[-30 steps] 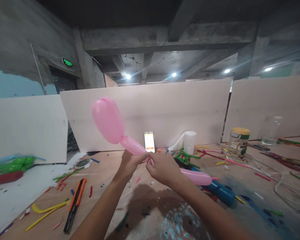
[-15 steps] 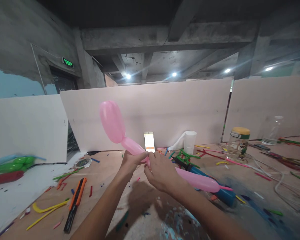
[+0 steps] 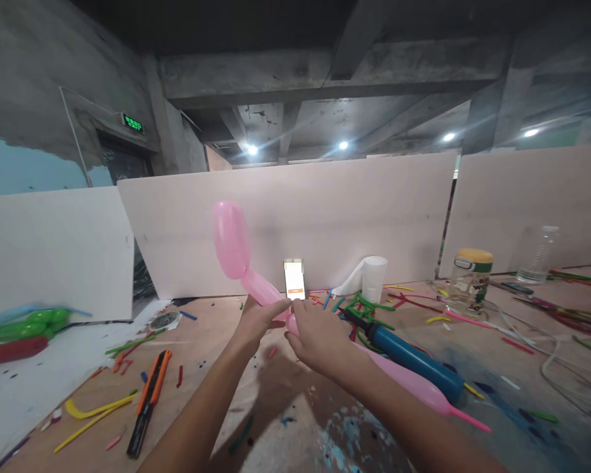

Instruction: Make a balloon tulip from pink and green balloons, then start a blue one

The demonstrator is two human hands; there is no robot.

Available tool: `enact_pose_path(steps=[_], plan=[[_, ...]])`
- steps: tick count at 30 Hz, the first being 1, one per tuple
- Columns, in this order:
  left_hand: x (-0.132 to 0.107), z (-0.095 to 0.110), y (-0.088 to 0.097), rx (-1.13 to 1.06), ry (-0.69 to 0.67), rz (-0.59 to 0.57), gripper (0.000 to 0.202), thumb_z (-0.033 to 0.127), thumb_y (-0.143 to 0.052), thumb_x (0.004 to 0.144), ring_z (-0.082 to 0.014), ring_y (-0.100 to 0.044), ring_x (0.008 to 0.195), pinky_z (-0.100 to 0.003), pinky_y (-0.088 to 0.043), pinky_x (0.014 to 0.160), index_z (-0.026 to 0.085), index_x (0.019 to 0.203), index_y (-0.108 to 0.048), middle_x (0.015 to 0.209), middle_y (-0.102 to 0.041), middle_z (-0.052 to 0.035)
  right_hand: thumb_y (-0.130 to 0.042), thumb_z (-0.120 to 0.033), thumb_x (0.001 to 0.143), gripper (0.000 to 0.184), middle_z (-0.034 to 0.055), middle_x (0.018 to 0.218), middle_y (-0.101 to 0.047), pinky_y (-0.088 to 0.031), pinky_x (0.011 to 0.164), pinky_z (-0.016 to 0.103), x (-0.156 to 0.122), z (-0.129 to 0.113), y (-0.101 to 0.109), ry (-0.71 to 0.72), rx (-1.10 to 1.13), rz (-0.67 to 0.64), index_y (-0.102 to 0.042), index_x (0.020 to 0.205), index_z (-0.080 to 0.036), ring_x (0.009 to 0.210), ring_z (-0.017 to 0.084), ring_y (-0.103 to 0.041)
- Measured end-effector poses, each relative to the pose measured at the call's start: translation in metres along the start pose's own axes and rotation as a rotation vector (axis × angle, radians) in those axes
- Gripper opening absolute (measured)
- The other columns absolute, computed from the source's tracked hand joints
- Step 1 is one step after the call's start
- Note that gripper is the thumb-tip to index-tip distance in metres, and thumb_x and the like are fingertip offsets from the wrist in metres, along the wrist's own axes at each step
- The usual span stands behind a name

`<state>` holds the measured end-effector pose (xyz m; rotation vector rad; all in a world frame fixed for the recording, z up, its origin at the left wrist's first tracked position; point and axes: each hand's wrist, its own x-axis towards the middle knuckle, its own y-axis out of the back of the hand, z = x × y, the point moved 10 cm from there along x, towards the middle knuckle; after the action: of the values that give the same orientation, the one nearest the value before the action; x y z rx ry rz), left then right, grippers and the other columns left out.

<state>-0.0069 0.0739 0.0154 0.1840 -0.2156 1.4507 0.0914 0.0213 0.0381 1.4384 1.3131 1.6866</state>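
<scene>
A long pink modelling balloon runs through both my hands above the table. Its fat, rounded bubble stands up at the far left, joined by a pinched neck to a thinner section. My left hand is closed round that thinner section. Close beside it, my right hand grips the balloon, thumb and fingers together. Between the hands a small pink bulge shows; the exact pinch point is partly hidden by my fingers. Past my right wrist the balloon's other length slants down to the right, partly behind my forearm, ending in a thin uninflated tip.
A blue balloon pump lies at the right. Behind stand a lit phone, a white paper roll and a yellow-lidded bottle. An orange-black utility knife and balloon scraps lie left; green balloons lie beyond.
The upright bubble has swung right and turned more upright. The tail end has dropped down and to the right, uncovering more of the pump. Both hands keep their grip, nearly in place.
</scene>
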Motion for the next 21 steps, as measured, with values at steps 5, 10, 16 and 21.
enact_pose_path(steps=[5,10,16,21], plan=[[0.001,-0.002,0.0,0.08,0.0,0.001,0.041,0.045,-0.07,0.065,-0.0236,-0.063,0.083,-0.035,-0.054,0.064,0.018,0.09,-0.053,0.09,-0.063,-0.0071,-0.051,-0.035,0.08,0.033,0.0144,0.097,-0.061,-0.045,0.071,0.038,0.001,0.002,-0.001,-0.007,0.007,-0.035,-0.048,0.106,-0.014,0.09,0.03,-0.06],[0.002,-0.006,0.002,0.068,0.031,0.015,0.042,0.045,-0.071,0.063,-0.0239,-0.063,0.082,-0.034,-0.053,0.062,0.017,0.09,-0.054,0.089,-0.064,-0.0087,-0.053,-0.034,0.078,0.035,0.0159,0.096,-0.062,-0.045,0.07,0.038,0.002,0.003,-0.003,-0.002,0.006,-0.055,-0.048,0.106,-0.013,0.089,0.031,-0.061],[0.002,-0.007,-0.001,-0.01,0.021,-0.013,0.038,0.042,-0.071,0.064,-0.0219,-0.063,0.079,-0.035,-0.053,0.065,0.017,0.088,-0.055,0.085,-0.064,-0.0062,-0.048,-0.036,0.079,0.036,0.0132,0.096,-0.063,-0.045,0.066,0.038,0.0,0.005,-0.008,-0.008,0.106,-0.065,-0.049,0.109,-0.017,0.085,0.03,-0.062],[0.007,-0.014,0.003,-0.097,0.032,-0.018,0.033,0.039,-0.071,0.065,-0.0197,-0.062,0.074,-0.034,-0.053,0.068,0.016,0.084,-0.055,0.078,-0.063,-0.0039,-0.053,-0.054,0.075,0.048,0.011,0.101,-0.063,-0.044,0.067,0.036,0.006,0.01,-0.021,0.111,0.313,-0.187,-0.053,0.107,-0.019,0.088,0.03,-0.06]])
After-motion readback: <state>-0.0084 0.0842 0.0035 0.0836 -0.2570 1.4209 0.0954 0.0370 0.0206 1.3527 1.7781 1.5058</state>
